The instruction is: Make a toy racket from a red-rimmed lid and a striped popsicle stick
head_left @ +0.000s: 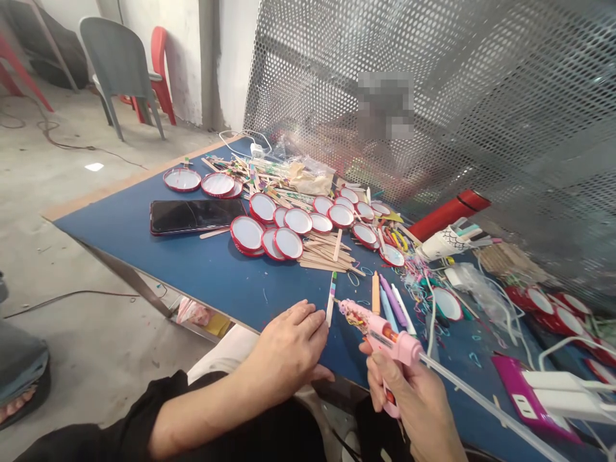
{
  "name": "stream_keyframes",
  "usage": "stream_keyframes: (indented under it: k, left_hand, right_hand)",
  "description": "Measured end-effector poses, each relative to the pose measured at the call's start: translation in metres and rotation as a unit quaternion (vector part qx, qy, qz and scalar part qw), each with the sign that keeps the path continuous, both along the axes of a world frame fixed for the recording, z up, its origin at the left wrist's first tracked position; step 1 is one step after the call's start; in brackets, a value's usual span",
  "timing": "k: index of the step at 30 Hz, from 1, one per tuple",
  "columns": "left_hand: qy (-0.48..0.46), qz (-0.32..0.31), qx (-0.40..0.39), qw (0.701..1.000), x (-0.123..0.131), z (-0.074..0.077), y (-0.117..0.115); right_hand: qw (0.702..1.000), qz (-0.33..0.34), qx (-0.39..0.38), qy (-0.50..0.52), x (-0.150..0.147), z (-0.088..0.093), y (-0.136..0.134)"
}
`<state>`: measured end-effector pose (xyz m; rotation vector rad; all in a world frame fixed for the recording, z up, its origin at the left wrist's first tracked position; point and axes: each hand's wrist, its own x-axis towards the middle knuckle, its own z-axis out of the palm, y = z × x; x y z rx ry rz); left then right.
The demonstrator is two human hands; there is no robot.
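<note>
My right hand is wrapped round the grip of a pink hot glue gun, its nozzle pointing left toward a striped wooden stick on the blue table. My left hand lies on the table edge with its fingertips pinching the near end of that stick. Just beyond lie a plain wooden stick and a few pastel glue sticks.
Several round red-rimmed lids, a pile of wooden sticks, a black phone, a red tube, a power strip with cables and a perforated metal screen surround the spot. Plastic chairs stand far left.
</note>
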<state>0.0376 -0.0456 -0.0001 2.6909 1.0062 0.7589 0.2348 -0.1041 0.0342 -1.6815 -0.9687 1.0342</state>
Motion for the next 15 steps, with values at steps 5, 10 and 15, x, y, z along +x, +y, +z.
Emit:
stream_keyframes:
  k: [5, 10, 15]
  left_hand:
    - [0.011, 0.006, 0.015, 1.000, 0.000, 0.000, 0.000]
    - [-0.003, 0.000, 0.015, 1.000, 0.001, -0.001, 0.000]
    - [0.006, 0.004, 0.024, 1.000, 0.001, -0.001, 0.000]
  right_hand:
    - [1.000, 0.010, 0.002, 0.002, 0.002, 0.000, -0.005]
    - [1.000, 0.010, -0.016, 0.023, 0.006, -0.004, -0.012]
    - [0.999, 0.014, -0.023, 0.039, 0.011, -0.009, -0.018]
